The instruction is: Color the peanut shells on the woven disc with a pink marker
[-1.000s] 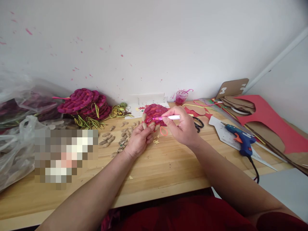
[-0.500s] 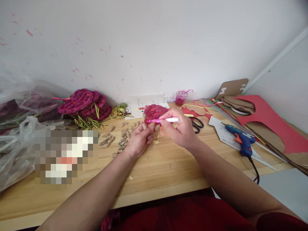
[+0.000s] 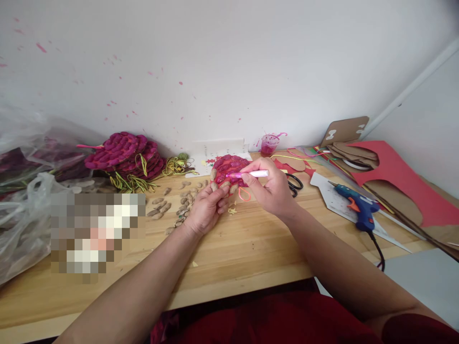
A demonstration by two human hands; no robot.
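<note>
My left hand (image 3: pixel 208 209) is closed on the near left edge of a round red piece (image 3: pixel 229 165) covered with peanuts. Most of its peanuts are magenta; a few along the near edge are bare tan. In my right hand (image 3: pixel 273 188) is a paintbrush (image 3: pixel 256 174) with a white handle, its magenta-stained end over the peanuts on the piece. Whether the bristles touch the peanuts I cannot tell. An orange loop (image 3: pixel 244 193) hangs from the piece's near edge. Loose peanuts (image 3: pixel 186 200) lie just left of my left hand.
A cup of magenta paint (image 3: pixel 268 145) stands by the wall. Stacked magenta peanut pieces (image 3: pixel 125 153) and a plastic bag (image 3: pixel 28 224) are on the left. Black-handled scissors (image 3: pixel 294 184), a blue glue gun (image 3: pixel 362 210) and red sheet material (image 3: pixel 398 181) lie on the right.
My right hand has moved the paintbrush slightly up and to the right across the piece. My left hand keeps its hold in nearly the same place.
</note>
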